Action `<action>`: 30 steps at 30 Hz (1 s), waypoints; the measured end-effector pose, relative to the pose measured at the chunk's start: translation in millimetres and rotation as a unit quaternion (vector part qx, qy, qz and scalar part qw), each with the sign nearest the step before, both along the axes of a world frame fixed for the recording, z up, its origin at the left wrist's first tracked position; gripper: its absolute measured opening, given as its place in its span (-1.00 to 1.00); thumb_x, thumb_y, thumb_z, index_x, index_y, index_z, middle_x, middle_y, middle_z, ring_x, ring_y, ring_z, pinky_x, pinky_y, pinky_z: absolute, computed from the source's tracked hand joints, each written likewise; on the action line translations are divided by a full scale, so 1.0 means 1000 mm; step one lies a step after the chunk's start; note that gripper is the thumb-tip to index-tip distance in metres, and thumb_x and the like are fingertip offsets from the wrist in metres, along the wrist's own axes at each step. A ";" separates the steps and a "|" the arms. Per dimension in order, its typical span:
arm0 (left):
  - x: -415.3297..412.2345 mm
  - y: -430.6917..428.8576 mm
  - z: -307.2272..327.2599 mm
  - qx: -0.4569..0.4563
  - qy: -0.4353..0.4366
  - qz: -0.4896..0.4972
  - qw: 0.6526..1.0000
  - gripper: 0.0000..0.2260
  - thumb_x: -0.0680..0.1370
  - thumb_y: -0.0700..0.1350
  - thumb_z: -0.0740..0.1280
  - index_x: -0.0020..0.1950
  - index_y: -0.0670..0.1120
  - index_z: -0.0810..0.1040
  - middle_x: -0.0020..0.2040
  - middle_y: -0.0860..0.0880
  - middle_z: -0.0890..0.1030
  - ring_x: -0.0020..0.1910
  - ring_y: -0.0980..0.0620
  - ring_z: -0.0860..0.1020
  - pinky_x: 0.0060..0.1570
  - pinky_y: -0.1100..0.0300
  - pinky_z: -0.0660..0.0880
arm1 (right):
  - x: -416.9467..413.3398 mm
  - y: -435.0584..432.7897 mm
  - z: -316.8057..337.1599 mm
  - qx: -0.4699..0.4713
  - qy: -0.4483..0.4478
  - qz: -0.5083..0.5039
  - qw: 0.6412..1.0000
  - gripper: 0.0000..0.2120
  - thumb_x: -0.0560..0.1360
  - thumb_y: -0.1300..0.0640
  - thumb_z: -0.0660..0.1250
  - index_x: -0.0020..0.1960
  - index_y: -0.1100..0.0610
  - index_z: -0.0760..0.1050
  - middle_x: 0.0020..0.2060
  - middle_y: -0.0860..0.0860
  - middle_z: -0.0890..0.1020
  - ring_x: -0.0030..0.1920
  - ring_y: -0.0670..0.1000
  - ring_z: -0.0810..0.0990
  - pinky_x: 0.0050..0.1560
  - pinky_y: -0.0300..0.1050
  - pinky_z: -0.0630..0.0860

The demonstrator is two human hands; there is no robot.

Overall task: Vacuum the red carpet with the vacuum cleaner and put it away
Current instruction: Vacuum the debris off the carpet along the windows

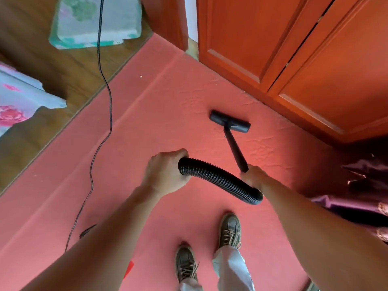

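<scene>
Right hand [253, 177] clamped on wand [235, 150], left hand [165, 171] on hose [218, 179]; keep nozzle [230, 121] flat along carpet [168, 114] edge by cabinet [294, 59].

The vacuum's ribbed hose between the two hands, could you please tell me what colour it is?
The hose is black, seen clearly in the head view.

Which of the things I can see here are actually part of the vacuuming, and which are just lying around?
Part of the job:
- red carpet
- floor nozzle
- black wand, held by the right hand
- ribbed hose, held by the left hand
- power cord

Just lying about:
- floral bedding
- teal floral cloth
- purple fabric
- wooden cabinet doors
</scene>
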State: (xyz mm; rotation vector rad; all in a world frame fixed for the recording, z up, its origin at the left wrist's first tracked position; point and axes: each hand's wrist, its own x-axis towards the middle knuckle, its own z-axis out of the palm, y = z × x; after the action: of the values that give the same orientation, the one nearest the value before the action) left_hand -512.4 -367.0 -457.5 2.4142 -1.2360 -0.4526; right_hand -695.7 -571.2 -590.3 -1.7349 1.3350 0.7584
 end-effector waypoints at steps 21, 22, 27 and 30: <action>0.076 -0.033 0.010 -0.006 -0.049 0.021 0.999 -0.88 0.23 -0.06 0.34 -0.28 0.01 0.46 -0.46 0.08 0.50 -0.52 -0.08 0.47 -0.52 0.15 0.47 | 0.079 -0.027 0.012 0.036 -0.010 0.095 0.995 -0.64 0.59 0.00 0.23 0.35 0.06 0.41 0.08 0.16 0.64 0.05 0.20 0.61 -0.08 -0.09 0.46; 0.087 -0.032 0.009 -0.006 -0.046 0.022 0.999 -0.88 0.24 -0.06 0.34 -0.28 0.00 0.45 -0.46 0.07 0.50 -0.52 -0.09 0.47 -0.50 0.14 0.49 | 0.091 -0.025 0.012 0.039 -0.013 0.106 0.994 -0.64 0.59 0.00 0.23 0.36 0.06 0.40 0.08 0.16 0.64 0.05 0.20 0.61 -0.04 -0.08 0.47; 0.149 -0.005 0.008 -0.019 -0.057 0.071 0.996 -0.88 0.22 -0.09 0.35 -0.30 -0.03 0.46 -0.47 0.06 0.49 -0.52 -0.11 0.47 -0.49 0.19 0.42 | 0.167 -0.009 0.004 0.054 -0.032 0.130 0.990 -0.61 0.58 -0.03 0.25 0.38 0.05 0.40 0.10 0.17 0.64 0.08 0.21 0.60 0.02 -0.07 0.47; 0.185 0.005 0.008 -0.018 -0.048 0.076 0.996 -0.85 0.21 -0.13 0.39 -0.30 -0.03 0.45 -0.47 0.07 0.48 -0.52 -0.10 0.45 -0.48 0.22 0.37 | 0.208 -0.005 0.010 0.048 -0.040 0.144 0.988 -0.67 0.59 -0.01 0.25 0.31 0.04 0.43 0.04 0.15 0.65 0.02 0.20 0.61 -0.01 -0.06 0.48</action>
State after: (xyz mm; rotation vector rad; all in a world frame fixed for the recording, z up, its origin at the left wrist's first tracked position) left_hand -327.6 -362.4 -449.8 2.5007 -1.0791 -0.2702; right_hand -487.5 -575.7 -580.2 -1.8826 0.9873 0.8871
